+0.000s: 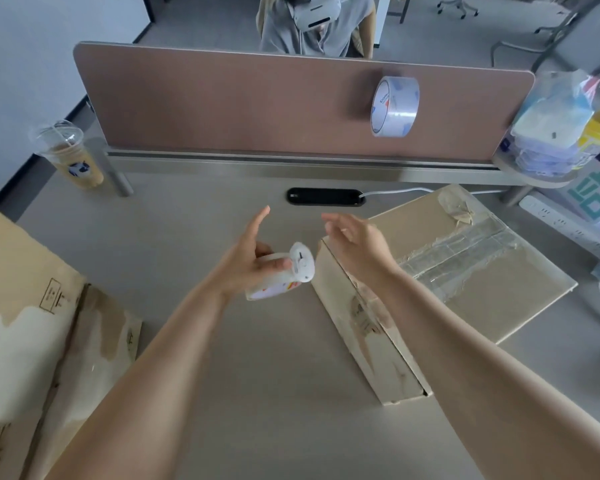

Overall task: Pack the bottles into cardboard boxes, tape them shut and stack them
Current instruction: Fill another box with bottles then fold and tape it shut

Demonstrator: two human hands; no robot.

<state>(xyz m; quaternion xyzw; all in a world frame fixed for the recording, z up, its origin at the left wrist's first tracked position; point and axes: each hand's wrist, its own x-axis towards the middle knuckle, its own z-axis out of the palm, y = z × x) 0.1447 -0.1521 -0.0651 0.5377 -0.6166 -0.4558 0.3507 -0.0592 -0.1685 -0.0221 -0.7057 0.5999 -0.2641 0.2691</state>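
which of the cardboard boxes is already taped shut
The box on the right, under the right hand: clear tape runs across its closed top. The boxes at the left edge show no tape.

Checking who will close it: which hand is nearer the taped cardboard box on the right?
Right. The right hand hovers open over the taped box's near-left corner; the left hand is off to its left, holding the white bottle.
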